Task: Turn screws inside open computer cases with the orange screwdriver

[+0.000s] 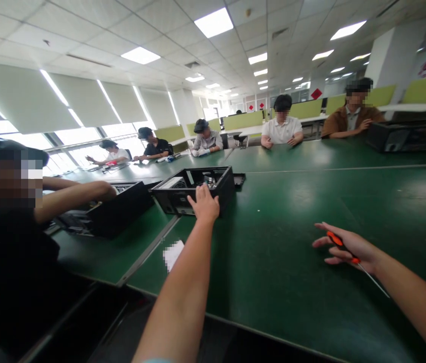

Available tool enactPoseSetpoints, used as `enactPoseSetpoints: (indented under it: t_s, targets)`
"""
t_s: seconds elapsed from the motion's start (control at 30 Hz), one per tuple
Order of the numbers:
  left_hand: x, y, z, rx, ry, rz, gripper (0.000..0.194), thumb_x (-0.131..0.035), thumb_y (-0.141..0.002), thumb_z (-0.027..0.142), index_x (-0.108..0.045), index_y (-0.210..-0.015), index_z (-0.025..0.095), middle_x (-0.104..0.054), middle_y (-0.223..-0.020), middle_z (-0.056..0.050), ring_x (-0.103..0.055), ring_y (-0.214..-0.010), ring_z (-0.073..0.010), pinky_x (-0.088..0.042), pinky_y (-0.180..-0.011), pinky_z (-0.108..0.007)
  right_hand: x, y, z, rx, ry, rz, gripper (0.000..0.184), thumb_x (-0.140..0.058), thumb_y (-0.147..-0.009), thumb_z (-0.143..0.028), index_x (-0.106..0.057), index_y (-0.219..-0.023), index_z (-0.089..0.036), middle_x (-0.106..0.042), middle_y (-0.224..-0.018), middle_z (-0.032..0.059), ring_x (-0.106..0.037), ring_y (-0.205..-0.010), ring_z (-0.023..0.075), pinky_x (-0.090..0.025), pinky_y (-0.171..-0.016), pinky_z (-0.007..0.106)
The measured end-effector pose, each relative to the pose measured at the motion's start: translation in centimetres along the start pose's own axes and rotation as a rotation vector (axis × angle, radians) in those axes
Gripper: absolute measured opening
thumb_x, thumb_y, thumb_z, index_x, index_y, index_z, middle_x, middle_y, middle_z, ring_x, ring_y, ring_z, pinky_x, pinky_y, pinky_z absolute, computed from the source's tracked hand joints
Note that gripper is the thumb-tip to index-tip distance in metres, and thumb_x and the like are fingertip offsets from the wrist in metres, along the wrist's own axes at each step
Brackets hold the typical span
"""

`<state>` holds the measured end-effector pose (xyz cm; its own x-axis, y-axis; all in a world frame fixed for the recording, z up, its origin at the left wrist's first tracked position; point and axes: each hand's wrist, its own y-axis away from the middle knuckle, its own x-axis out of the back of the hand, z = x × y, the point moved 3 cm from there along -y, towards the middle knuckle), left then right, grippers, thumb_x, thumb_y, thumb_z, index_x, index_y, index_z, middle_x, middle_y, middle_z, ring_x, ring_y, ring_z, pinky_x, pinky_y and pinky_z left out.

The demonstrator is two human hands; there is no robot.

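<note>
An open black computer case (177, 202) lies on the green table, with a silver fan-like unit and other parts visible inside. My left hand (205, 204) reaches out to its near right corner, fingers spread against the near wall; whether it presses on the case I cannot tell. Over the table at the right, my right hand (349, 246) holds a screwdriver (336, 239) with an orange and black handle. The handle rests across the palm and the metal shaft points back toward my forearm. The fingers of that hand are loosely stretched.
A person at the left has an arm in another black case (122, 214). A white paper (174, 254) lies near the seam of the green table (273, 282). Several people sit along the far side, one beside a black case (413, 135) at the right.
</note>
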<state>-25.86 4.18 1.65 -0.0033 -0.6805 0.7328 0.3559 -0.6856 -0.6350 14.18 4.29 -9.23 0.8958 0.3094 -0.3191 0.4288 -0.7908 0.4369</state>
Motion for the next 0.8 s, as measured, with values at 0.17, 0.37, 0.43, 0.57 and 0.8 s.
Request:
enactPoseSetpoints:
  t_s: [0.17, 0.37, 0.43, 0.57, 0.8]
  targets:
    - [-0.9, 3.5, 6.6, -0.122, 0.155, -0.031, 0.063, -0.050, -0.092, 0.022, -0.022, -0.146, 0.005, -0.031, -0.152, -0.024, -0.026, -0.142, -0.0331, -0.019, -0.117, -0.057, 2.5, 2.4, 1.0, 0.153, -0.097, -0.040, 0.038, -0.051, -0.085, -0.027, -0.056, -0.122, -0.019, -0.041, -0.041, -0.0104, -0.022, -0.032, 0.0054, -0.056, -0.052, 0.031]
    - [-4.6, 15.8, 16.6, -0.840, 0.543, -0.555, 0.068, -0.064, -0.084, 0.032, -0.034, -0.144, 0.024, -0.050, -0.142, -0.009, -0.046, -0.131, -0.0229, -0.037, -0.112, -0.041, 1.9, 0.9, 1.1, 0.232, -0.057, -0.108, 0.024, -0.042, -0.078, -0.032, -0.059, -0.086, -0.016, -0.058, -0.046, 0.0015, -0.043, -0.037, 0.0112, -0.054, -0.055, 0.033]
    - [-4.7, 17.1, 17.2, -0.924, 0.635, -0.665, 0.069, -0.064, -0.084, 0.034, -0.033, -0.144, 0.026, -0.053, -0.137, -0.010, -0.051, -0.125, -0.0247, -0.041, -0.108, -0.043, 1.6, 0.6, 1.4, 0.241, -0.047, -0.133, 0.024, -0.043, -0.080, -0.036, -0.057, -0.082, -0.017, -0.056, -0.045, 0.0016, -0.044, -0.037, 0.0120, -0.045, -0.045, 0.026]
    - [-4.3, 16.3, 17.1, -0.849, 0.709, -0.710, 0.078, -0.068, -0.082, 0.039, -0.027, -0.147, 0.026, -0.061, -0.114, -0.007, -0.062, -0.094, -0.0211, -0.050, -0.092, -0.039, 0.6, 0.2, 1.8, 0.229, -0.025, -0.155, 0.026, -0.047, -0.083, -0.045, -0.052, -0.077, -0.020, -0.048, -0.045, -0.0047, -0.030, -0.033, 0.0075, -0.030, -0.037, 0.021]
    - [-4.2, 15.7, 16.7, -0.786, 0.831, -0.762, 0.076, -0.068, -0.082, 0.039, -0.029, -0.147, 0.028, -0.061, -0.103, -0.003, -0.060, -0.073, -0.0139, -0.052, -0.078, -0.031, 0.0, -0.5, 2.5, 0.242, 0.052, -0.074, 0.029, -0.061, -0.083, -0.046, -0.055, -0.083, -0.017, -0.054, -0.054, -0.0050, -0.040, -0.040, 0.0054, -0.021, -0.036, 0.015]
